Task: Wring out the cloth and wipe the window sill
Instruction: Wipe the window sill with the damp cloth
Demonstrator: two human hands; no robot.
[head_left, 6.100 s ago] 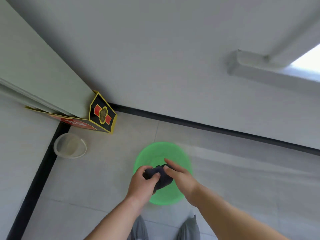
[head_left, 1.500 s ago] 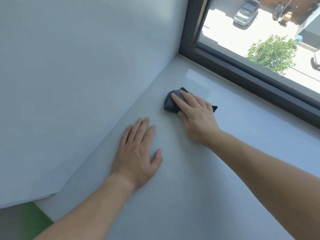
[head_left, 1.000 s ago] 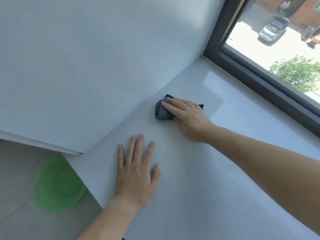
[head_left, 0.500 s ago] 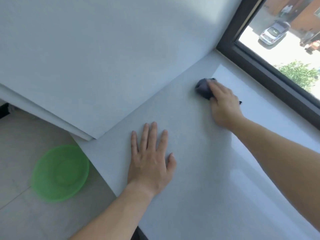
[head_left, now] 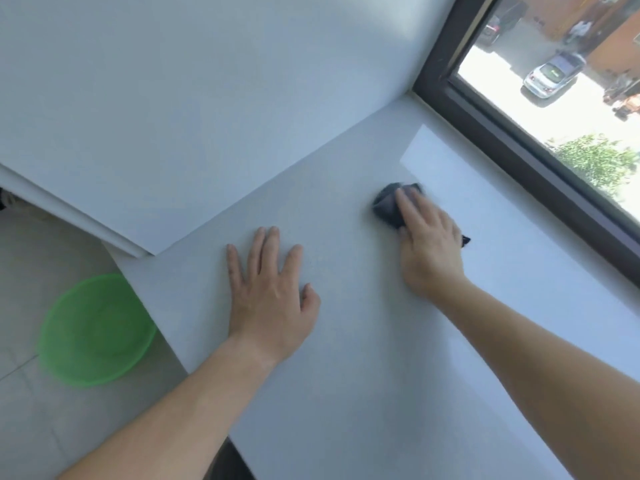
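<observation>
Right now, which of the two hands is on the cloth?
The right hand, pressing the dark cloth near the window; the left hand lies flat on bare sill.

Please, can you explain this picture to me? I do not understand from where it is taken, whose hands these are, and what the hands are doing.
No machine is here. A person wears a camera on the head, looking down at their own two bare hands. The left hand lies flat and open on the pale window sill, holding nothing. The right hand presses a dark cloth onto the sill near the dark window frame. A green basin stands on the floor below, at the left.
</observation>
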